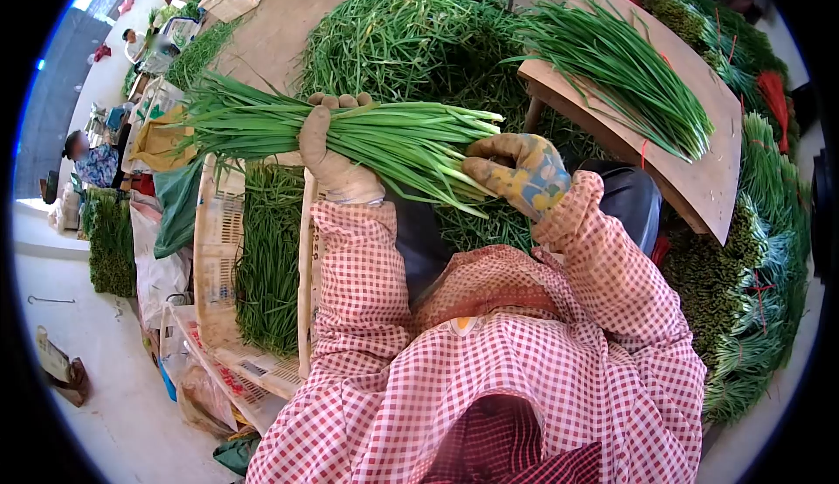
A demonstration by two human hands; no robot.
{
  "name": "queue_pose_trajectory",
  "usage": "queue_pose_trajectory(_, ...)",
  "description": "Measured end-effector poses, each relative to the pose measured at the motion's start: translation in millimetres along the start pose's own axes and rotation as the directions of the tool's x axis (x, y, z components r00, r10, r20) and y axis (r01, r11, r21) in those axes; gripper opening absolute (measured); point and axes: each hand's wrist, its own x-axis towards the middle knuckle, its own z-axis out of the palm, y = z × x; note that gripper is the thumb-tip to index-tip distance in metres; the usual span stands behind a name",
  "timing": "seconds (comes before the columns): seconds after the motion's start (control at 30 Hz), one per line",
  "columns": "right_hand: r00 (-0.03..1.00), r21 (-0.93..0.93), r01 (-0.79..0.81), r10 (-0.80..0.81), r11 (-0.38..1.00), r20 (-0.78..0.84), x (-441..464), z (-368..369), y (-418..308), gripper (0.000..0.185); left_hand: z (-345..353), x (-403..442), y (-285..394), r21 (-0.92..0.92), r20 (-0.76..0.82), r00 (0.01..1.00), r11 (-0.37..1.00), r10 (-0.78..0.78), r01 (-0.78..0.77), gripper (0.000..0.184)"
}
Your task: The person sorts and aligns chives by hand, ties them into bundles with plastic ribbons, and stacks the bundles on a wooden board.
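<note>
A bunch of garlic chives lies crosswise in front of my chest, leafy tips to the left and pale stem ends to the right. My left hand, in a soiled work glove, is closed around the middle of the bunch, with its thumb over the top. At the stem ends, my right hand, in a stained glove with a blue and yellow pattern, pinches some of the lower pale stems. To the right, another bunch of chives rests on a wooden board.
Beyond my hands is a large heap of loose greens. A plastic crate holding chives stands at my left. Stacked bundles and red ties line the right side. People sit at the far left.
</note>
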Motion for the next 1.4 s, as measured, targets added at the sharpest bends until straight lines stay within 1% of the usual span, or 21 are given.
queue_pose_trajectory(0.1, 0.998, 0.295, -0.059, 0.056, 0.954, 0.019, 10, 13, 24, 0.029, 2, -3, 0, 0.011, 0.014, 1.000, 1.000, 0.013, -0.013, 0.019)
queue_pose_trajectory(0.13, 0.998, 0.294, -0.060, 0.055, 0.954, 0.023, 10, 15, 27, 0.029, -3, -1, 0, -0.004, 0.054, 0.999, 1.000, -0.006, 0.006, 0.020)
queue_pose_trajectory(0.2, 0.999, 0.460, -0.020, 0.003, 0.888, 0.037, 8, 19, 31, 0.025, -12, 0, 1, -0.018, 0.091, 0.996, 1.000, -0.020, 0.022, 0.021)
queue_pose_trajectory(0.27, 0.993, 0.238, -0.062, 0.036, 0.969, 0.115, -5, 14, 16, 0.022, -15, -2, 3, -0.045, 0.061, 0.998, 0.998, -0.028, 0.031, 0.021)
queue_pose_trajectory(0.33, 0.989, -0.036, -0.011, 0.016, 0.999, 0.149, -15, 10, 7, 0.022, -18, -8, 5, -0.078, 0.080, 0.995, 0.995, -0.056, 0.062, 0.023)
queue_pose_trajectory(0.4, 0.979, -0.057, 0.008, 0.004, 0.998, 0.202, -20, 8, 11, 0.023, -18, -14, 3, -0.112, 0.095, 0.992, 0.989, -0.082, 0.093, 0.027)
queue_pose_trajectory(0.47, 0.991, 0.097, -0.083, 0.072, 0.992, 0.111, -25, 8, 17, 0.025, -15, -18, -1, -0.103, 0.089, 0.989, 0.987, -0.116, 0.125, 0.028)
queue_pose_trajectory(0.53, 0.994, 0.092, -0.019, 0.009, 0.996, 0.108, -21, 7, 25, 0.027, -15, -18, -2, -0.130, 0.082, 0.989, 0.983, -0.122, 0.132, 0.029)
queue_pose_trajectory(0.63, 0.985, 0.358, -0.130, 0.080, 0.924, 0.151, -20, 13, 33, 0.028, -6, -19, 0, -0.106, 0.044, 0.993, 0.988, -0.107, 0.111, 0.028)
queue_pose_trajectory(0.73, 0.994, 0.456, -0.064, 0.017, 0.888, 0.108, -18, 21, 37, 0.032, -10, -10, 0, -0.080, 0.131, 0.990, 0.995, -0.045, 0.055, 0.027)
queue_pose_trajectory(0.77, 0.985, 0.344, -0.119, 0.068, 0.932, 0.157, -17, 16, 34, 0.038, -10, -11, 1, -0.079, 0.131, 0.990, 0.995, -0.045, 0.056, 0.027)
queue_pose_trajectory(0.87, 0.979, 0.246, -0.147, 0.105, 0.958, 0.177, -18, 13, 9, 0.043, -7, -13, 2, -0.047, 0.087, 0.995, 0.998, -0.042, 0.046, 0.028)
queue_pose_trajectory(0.9, 0.981, 0.121, -0.137, 0.118, 0.983, 0.153, -17, 12, 5, 0.045, -7, -13, 2, -0.061, 0.080, 0.996, 0.997, -0.045, 0.050, 0.029)
queue_pose_trajectory(1.0, 0.989, 0.147, -0.068, 0.048, 0.987, 0.140, -17, 16, -6, 0.046, -8, -12, 2, -0.092, 0.060, 0.997, 0.994, -0.057, 0.063, 0.030)
queue_pose_trajectory(1.07, 0.993, 0.205, 0.044, -0.064, 0.978, 0.095, -13, 25, 7, 0.043, -11, -12, 1, -0.111, 0.045, 0.997, 0.991, -0.069, 0.073, 0.030)
queue_pose_trajectory(1.1, 0.947, 0.016, 0.320, -0.320, 0.947, 0.019, -6, 29, 16, 0.041, -17, -10, 0, -0.141, 0.118, 0.989, 0.984, -0.090, 0.107, 0.030)
queue_pose_trajectory(1.13, 0.827, -0.189, 0.551, -0.562, 0.812, -0.004, -2, 30, 18, 0.039, -18, -9, 0, -0.170, 0.192, 0.975, 0.975, -0.108, 0.141, 0.030)
queue_pose_trajectory(1.17, 0.819, -0.272, 0.556, -0.574, 0.786, 0.017, -2, 31, 17, 0.031, -19, -11, -2, -0.169, 0.192, 0.975, 0.975, -0.109, 0.143, 0.030)
queue_pose_trajectory(1.23, 0.830, -0.280, 0.541, -0.557, 0.793, 0.027, 2, 33, 19, 0.027, -19, -14, -4, -0.167, 0.149, 0.977, 0.970, -0.152, 0.177, 0.029)
queue_pose_trajectory(1.33, 0.832, -0.295, 0.533, -0.555, 0.793, 0.012, -3, 29, 13, 0.015, -20, -12, -4, -0.197, 0.193, 0.968, 0.960, -0.159, 0.197, 0.029)
queue_pose_trajectory(1.4, 0.896, -0.327, 0.442, -0.395, 0.835, 0.201, -11, 14, 7, 0.015, -17, -13, 2, -0.172, 0.174, 0.970, 0.964, -0.171, 0.201, 0.029)
